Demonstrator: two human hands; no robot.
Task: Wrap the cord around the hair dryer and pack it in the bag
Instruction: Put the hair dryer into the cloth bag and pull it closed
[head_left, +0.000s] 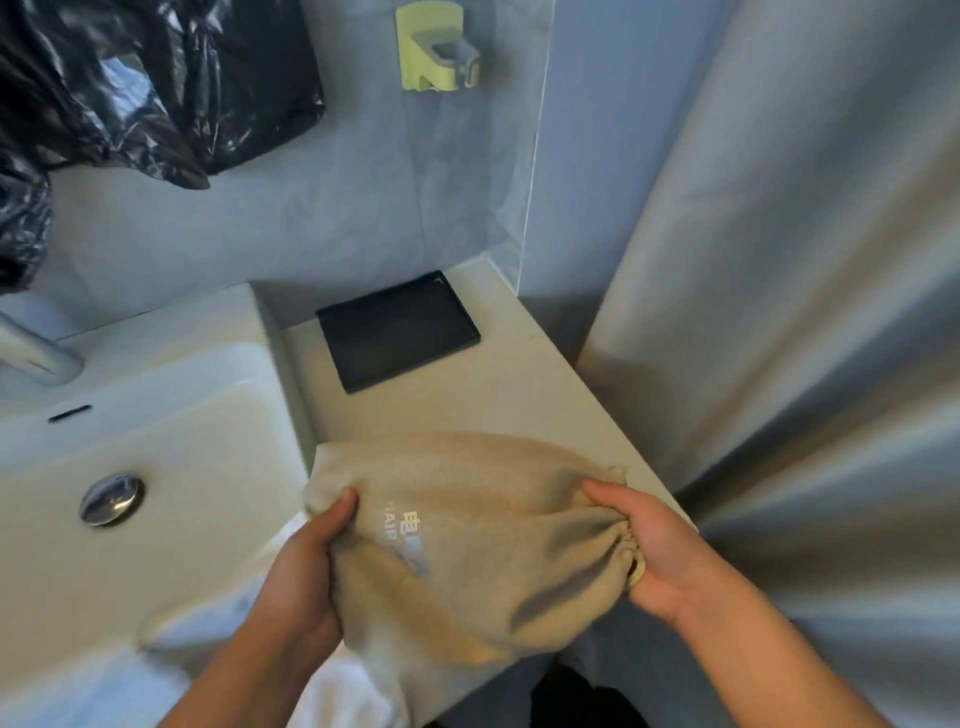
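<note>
pale bathroom counter (519, 410) beside a white ceramic basin (171, 467) bears a bulging beige cloth drawstring bag (467, 551) at its near edge. the left hand (306, 566) grips the bag's closed end, thumb curled over the fabric; the right hand (660, 545) pinches the gathered mouth, fingers curled round it. farther back lies a black rectangular tray (397, 332), then a green wall holder (434, 49).
</note>
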